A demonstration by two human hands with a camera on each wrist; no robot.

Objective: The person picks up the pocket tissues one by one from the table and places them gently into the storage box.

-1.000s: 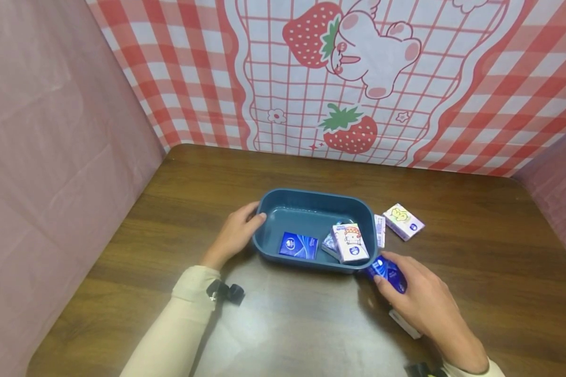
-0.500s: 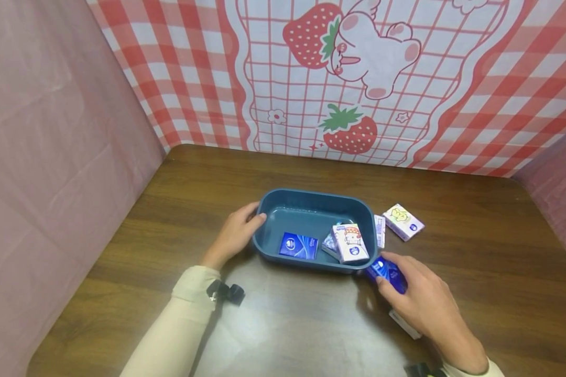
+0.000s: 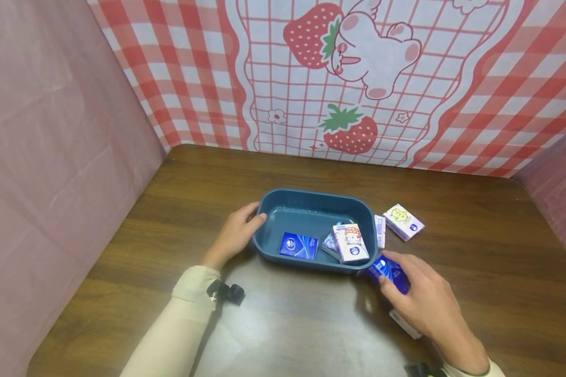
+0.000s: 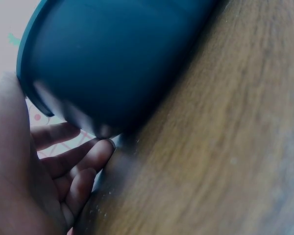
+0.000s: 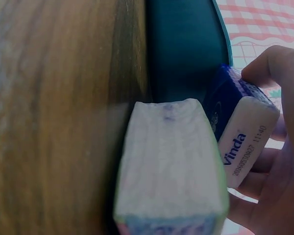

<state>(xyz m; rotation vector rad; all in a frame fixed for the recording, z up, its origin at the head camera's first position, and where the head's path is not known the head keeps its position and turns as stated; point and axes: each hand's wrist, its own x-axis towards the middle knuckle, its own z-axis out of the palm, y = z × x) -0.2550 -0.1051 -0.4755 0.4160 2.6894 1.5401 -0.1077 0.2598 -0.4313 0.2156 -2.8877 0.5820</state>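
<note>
A dark teal plastic bin (image 3: 292,219) stands mid-table. My left hand (image 3: 233,235) grips its left end, thumb over the rim and fingers against the outer wall (image 4: 103,58). Just outside the bin's front right corner, my right hand (image 3: 426,301) pinches a blue tissue pack (image 3: 388,272) between thumb and fingers; its white "Vinda" end (image 5: 247,139) shows in the right wrist view. Inside the bin lie a blue tissue pack (image 3: 298,246) and, at the right, a white cartoon tissue pack (image 3: 351,244) resting on a light-blue patterned one (image 3: 330,246).
Right of the bin, a yellow-cartoon tissue pack (image 3: 403,222) lies on the wooden table (image 3: 207,183). A pale pack (image 3: 380,231) is partly hidden by the bin wall. Another white-edged pack (image 3: 404,324) lies under my right hand. A checked cloth (image 3: 193,78) hangs behind.
My right hand and the blue tissue pack in it have shifted very slightly to the right. The left hand, the bin and the other packs have stayed put.
</note>
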